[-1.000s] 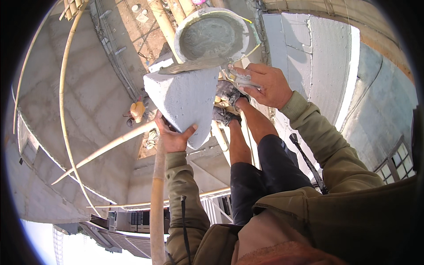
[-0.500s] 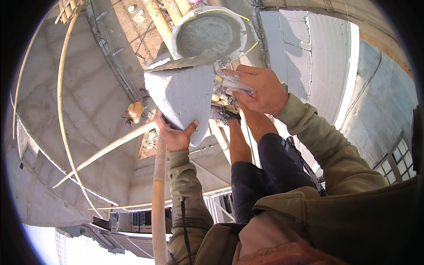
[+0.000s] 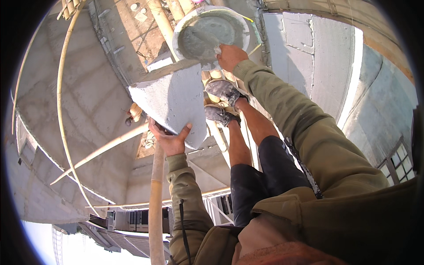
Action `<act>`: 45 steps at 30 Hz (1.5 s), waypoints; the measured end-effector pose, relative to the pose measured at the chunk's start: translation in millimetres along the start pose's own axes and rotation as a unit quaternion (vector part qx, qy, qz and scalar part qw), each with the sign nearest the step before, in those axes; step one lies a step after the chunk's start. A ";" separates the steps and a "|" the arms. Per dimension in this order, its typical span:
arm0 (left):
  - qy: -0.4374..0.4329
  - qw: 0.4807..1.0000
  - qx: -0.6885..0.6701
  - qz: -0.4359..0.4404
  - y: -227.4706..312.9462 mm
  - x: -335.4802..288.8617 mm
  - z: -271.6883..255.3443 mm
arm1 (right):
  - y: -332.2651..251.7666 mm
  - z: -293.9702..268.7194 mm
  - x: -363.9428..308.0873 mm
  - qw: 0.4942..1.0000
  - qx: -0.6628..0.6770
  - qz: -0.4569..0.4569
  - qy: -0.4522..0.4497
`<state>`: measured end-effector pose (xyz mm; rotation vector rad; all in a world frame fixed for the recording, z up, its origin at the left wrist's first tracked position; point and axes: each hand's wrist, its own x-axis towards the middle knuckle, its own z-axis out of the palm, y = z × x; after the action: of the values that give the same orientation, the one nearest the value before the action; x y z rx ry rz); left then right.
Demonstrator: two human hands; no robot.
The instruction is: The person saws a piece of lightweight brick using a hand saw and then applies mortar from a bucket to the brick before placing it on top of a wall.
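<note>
Right hand [image 3: 232,58] moved to round, mortar-smeared bucket [image 3: 176,39], upper centre; finger closure can't be told. Angular pale-grey masonry block [image 3: 176,99], centre-left, pinched by left hand [image 3: 170,141]; could be dropped if grip slips.

Grey walling [image 3: 97,123] curves across the left, beside a sunlit strip of brown ground [image 3: 126,22]. At right rises pale blockwork [image 3: 331,66], partly shadowed, with a gridded window [image 3: 399,166] lower down; white sky [image 3: 86,249] glares at lower left
</note>
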<state>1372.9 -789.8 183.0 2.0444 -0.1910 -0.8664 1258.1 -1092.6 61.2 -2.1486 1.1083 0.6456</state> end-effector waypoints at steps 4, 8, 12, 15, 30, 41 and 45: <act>-0.002 1.000 0.004 -0.028 -0.9 -7.1 -5.9 | 15.7 6.8 4.3 0.932 0.322 0.073 -0.148; -0.002 0.998 0.005 -0.058 -0.2 -10.9 -11.3 | 44.8 -6.7 -55.2 0.889 0.438 0.025 -0.134; -0.005 0.999 0.043 -0.027 -4.7 -9.4 -11.0 | 46.5 -53.7 -96.0 0.957 0.253 -0.111 -0.094; -0.015 0.999 0.037 -0.026 -0.1 -6.0 -3.8 | 9.1 -98.1 -119.9 0.968 0.156 -0.189 -0.056; 0.019 0.963 -0.229 -0.139 -13.9 -0.3 -5.5 | -4.3 -13.6 -40.0 0.999 0.005 -0.045 0.007; -0.104 0.746 -0.576 -0.317 -74.9 -4.5 -9.9 | 50.6 4.0 -35.9 0.870 0.453 0.066 -0.183; -0.122 0.699 -0.595 -0.378 -93.9 -1.7 -15.4 | 38.2 -41.2 -81.1 0.886 0.420 -0.019 -0.195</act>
<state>1364.6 -722.4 116.3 0.6789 0.9315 -1.2606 1188.9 -1096.2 131.4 -1.2230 0.8857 0.4292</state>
